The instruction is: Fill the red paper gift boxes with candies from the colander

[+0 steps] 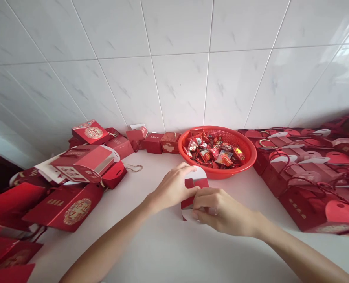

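Reaching up from the lower left in the head view, the left hand (pixel 174 186) bends at the wrist and has the small red box (pixel 197 183) between its thumb and fingers, thumb pointing right, fingertips near the pale rounded flap (pixel 198 171). The right hand (pixel 221 208) comes in from the lower right, knuckles up, its curled fingers closed on the box's right and near side. The box is between the two hands, on the near side of the red basket (pixel 218 173), over the white tabletop (pixel 168 251). The fingers cover much of the box, so its near edge and whatever it may contain are hard to make out. The basket, round with a perforated wall, holds a heap of wrapped sweets (pixel 212 151), mostly red. Red gift boxes (pixel 77 163) lie jumbled at the left, some cut off by the frame; corded boxes (pixel 307 208) stand packed together at the right, their contents hidden.
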A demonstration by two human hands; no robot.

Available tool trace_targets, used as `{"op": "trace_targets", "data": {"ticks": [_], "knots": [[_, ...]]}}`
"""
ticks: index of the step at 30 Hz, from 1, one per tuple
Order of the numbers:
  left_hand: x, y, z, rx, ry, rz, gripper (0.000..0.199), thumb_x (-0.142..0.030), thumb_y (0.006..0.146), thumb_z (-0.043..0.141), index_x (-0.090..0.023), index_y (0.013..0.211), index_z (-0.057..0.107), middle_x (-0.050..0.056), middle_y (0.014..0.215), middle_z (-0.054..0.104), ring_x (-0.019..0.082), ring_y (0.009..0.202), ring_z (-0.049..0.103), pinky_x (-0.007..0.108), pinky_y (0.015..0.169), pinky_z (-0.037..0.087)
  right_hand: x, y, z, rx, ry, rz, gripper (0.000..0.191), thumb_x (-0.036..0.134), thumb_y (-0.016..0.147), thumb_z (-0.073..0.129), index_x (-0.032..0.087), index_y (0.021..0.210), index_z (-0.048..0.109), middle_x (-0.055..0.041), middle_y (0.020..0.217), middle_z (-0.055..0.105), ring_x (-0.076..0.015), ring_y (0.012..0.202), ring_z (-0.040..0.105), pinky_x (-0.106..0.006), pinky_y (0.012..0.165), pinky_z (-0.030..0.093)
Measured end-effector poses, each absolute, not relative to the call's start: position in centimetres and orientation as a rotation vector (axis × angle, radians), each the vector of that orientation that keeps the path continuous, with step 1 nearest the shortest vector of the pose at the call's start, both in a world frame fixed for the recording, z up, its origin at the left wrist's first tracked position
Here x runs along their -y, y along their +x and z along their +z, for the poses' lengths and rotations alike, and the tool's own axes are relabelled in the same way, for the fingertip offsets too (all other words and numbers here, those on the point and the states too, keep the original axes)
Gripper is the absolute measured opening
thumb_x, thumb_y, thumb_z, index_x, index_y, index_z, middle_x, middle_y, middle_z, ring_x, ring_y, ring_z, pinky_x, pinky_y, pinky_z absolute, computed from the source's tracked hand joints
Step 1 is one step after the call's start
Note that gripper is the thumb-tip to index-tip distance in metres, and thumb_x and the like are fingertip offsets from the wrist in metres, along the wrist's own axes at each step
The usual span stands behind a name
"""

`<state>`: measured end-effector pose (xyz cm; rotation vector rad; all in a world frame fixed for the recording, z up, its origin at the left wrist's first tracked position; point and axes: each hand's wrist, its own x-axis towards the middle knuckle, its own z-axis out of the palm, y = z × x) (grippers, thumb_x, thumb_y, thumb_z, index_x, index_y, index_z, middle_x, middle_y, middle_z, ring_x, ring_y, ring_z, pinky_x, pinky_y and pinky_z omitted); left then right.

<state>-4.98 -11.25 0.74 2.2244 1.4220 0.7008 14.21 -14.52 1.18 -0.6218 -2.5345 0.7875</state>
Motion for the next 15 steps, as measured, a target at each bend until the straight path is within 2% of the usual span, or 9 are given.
{"op": "trace_targets", "data": {"ticks": [3,5,8,11,12,15], "knots": [[10.9,-5.9,1.6,-1.335,2.162,0.601,0.051,-0.022,0.076,0.064,-0.024,0.127,0.067,0.007,0.13,0.066,0.025,0.107,0.067,0.032,0.086,0.056,15.1,14.0,0.9,2.665,-0.629,0.509,0.02,0.014,0.097,0.051,0.018,0.08,0.062,-0.0026,0.08,0.065,-0.013,0.07,0.056,-0.027,0.063,0.041],[10.5,-6.9,2.4,-1.252,2.087,0.525,0.055,-0.018,0.075,0.06,-0.024,0.129,0.067,0.007,0.133,0.065,0.024,0.107,0.067,0.031,0.086,0.056,15.7,13.9,0.8,2.731,-0.661,0.268,0.02,0.017,0.097,0.051,0.018,0.08,0.061,-0.002,0.078,0.064,-0.0136,0.066,0.054,-0.029,0.061,0.038],[9.7,-8.6,3.4,-1.11,1.992,0.395,0.063,-0.016,0.072,0.06,-0.027,0.134,0.063,0.004,0.141,0.061,0.024,0.112,0.066,0.032,0.092,0.055,16.5,13.9,0.7,2.723,-0.719,-0.086,0.02,0.02,0.096,0.054,0.018,0.076,0.06,-0.0029,0.08,0.063,-0.0141,0.061,0.052,-0.031,0.058,0.033],[9.2,-10.1,3.8,-1.001,1.922,0.299,0.073,-0.016,0.069,0.066,-0.032,0.14,0.058,0.002,0.151,0.052,0.026,0.126,0.06,0.034,0.101,0.051,16.9,14.3,1.0,2.65,-0.781,-0.295,0.013,0.025,0.091,0.063,0.017,0.081,0.062,-0.0061,0.084,0.065,-0.0171,0.065,0.056,-0.032,0.059,0.036],[9.1,-10.5,3.8,-0.995,1.902,0.268,0.077,-0.018,0.068,0.07,-0.034,0.142,0.055,0.001,0.153,0.049,0.027,0.129,0.057,0.035,0.103,0.049,16.9,14.5,1.1,2.621,-0.834,-0.333,0.015,0.03,0.088,0.068,0.017,0.084,0.063,-0.0072,0.085,0.065,-0.0188,0.068,0.059,-0.032,0.06,0.038],[8.8,-11.2,3.4,-1.068,1.892,0.184,0.092,-0.026,0.063,0.082,-0.036,0.147,0.048,0.004,0.155,0.046,0.028,0.127,0.059,0.036,0.103,0.049,16.8,15.1,1.5,2.557,-1.081,-0.356,0.039,0.047,0.076,0.081,0.017,0.091,0.063,-0.0082,0.085,0.066,-0.0215,0.07,0.063,-0.031,0.058,0.04]]}}
